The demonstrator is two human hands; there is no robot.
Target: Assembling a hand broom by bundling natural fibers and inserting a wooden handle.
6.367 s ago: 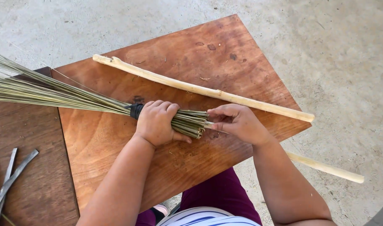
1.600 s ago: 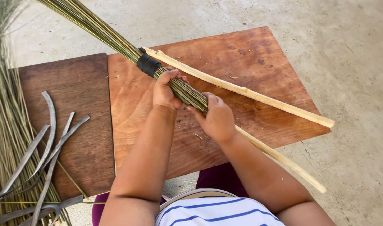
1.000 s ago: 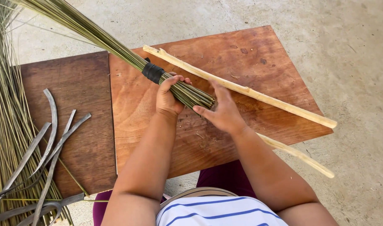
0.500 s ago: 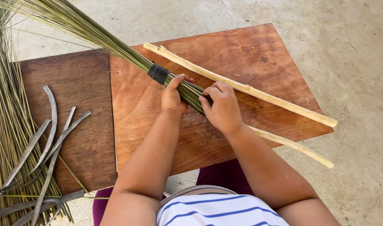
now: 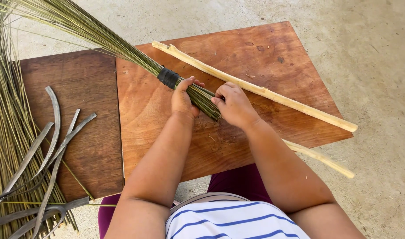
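Observation:
A bundle of thin green-yellow broom sticks (image 5: pixel 105 37) lies slanted over a reddish wooden table (image 5: pixel 264 57), bound by a black band (image 5: pixel 168 77). My left hand (image 5: pixel 184 98) grips the bundle just below the band. My right hand (image 5: pixel 234 105) holds the cut butt end (image 5: pixel 207 101) of the bundle, fingers curled over it. A pale wooden pole (image 5: pixel 255 88) lies across the table just beyond my hands.
A second pale stick (image 5: pixel 319 157) juts out under the table's right edge. A darker wooden board (image 5: pixel 78 84) adjoins on the left, with several grey strips (image 5: pixel 52 146) and a heap of loose sticks (image 5: pixel 7 115) on it. Concrete floor surrounds.
The bundle has swung from lying flat leftward to pointing up-left. My hands have slid along its butt end, and my right hand has closed over the end.

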